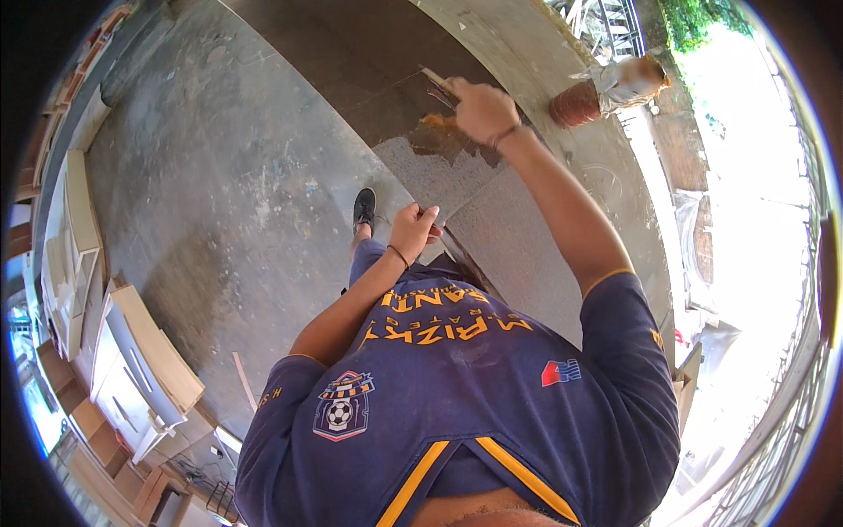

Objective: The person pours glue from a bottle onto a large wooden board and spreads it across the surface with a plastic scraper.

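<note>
A long board [527,224] runs away in front of me, pale speckled grey at the near end. Brown wet-looking coating [369,66] covers its far part, ending in a ragged edge with an orange-brown patch. My right hand [486,111] is stretched out over that edge, fingers closed round a flat spreader [439,86] with a pale edge. Close to my waist, by the board's left edge, my left hand [413,230] is closed; a dark bit shows at its fingers, too small to name.
To the right stands a rust-brown cylindrical can [576,105] with plastic wrapped about its top. Concrete floor [228,176] stretches out on the left, with my dark shoe [364,206] on it. Wooden cabinet parts [154,351] stand at the far left.
</note>
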`<action>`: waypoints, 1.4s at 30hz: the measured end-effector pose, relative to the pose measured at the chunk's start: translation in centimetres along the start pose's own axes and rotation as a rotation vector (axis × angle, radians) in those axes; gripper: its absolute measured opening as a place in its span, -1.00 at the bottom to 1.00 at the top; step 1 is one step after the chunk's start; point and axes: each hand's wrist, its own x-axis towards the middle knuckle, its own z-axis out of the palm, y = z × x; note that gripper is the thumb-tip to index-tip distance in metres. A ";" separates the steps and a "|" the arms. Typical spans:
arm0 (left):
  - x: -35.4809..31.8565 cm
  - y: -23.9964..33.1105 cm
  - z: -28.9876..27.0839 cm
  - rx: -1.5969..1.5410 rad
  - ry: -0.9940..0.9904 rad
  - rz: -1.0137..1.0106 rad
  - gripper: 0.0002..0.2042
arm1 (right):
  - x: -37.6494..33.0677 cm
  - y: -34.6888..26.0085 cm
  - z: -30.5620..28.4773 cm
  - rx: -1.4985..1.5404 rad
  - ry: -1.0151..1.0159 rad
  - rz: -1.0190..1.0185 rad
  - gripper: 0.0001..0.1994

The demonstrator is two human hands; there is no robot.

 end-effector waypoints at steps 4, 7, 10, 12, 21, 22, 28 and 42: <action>0.8 -0.5 -0.4 0.017 -0.035 0.012 -0.72 | 6.4 2.7 2.9 -0.017 0.032 0.002 -0.57; 0.6 -0.1 -0.4 0.021 -0.039 -0.009 -0.71 | 8.3 2.4 4.5 -0.180 -0.110 -0.110 -0.59; 0.3 -0.5 -0.5 -0.014 -0.018 -0.012 -0.70 | 6.7 1.8 5.2 -0.209 -0.147 -0.239 -0.61; 0.3 -0.9 -0.6 -0.011 -0.015 0.017 -0.71 | 4.0 1.4 4.9 -0.181 -0.163 -0.273 -0.62; 0.5 -0.6 -0.4 0.135 -0.030 0.151 -0.71 | -1.3 -5.3 4.9 -0.058 -0.227 -0.346 -0.64; 0.2 0.1 -0.1 0.141 -0.036 0.156 -0.71 | -1.4 -6.0 5.0 -0.061 -0.244 -0.372 -0.64; 0.8 -0.7 -0.3 0.051 -0.066 0.121 -0.73 | -3.2 -9.8 4.2 -0.046 -0.349 -0.550 -0.51; 0.0 1.7 0.0 -0.417 -0.131 0.005 -0.86 | -9.7 7.8 6.7 -0.052 -0.029 -0.546 -0.46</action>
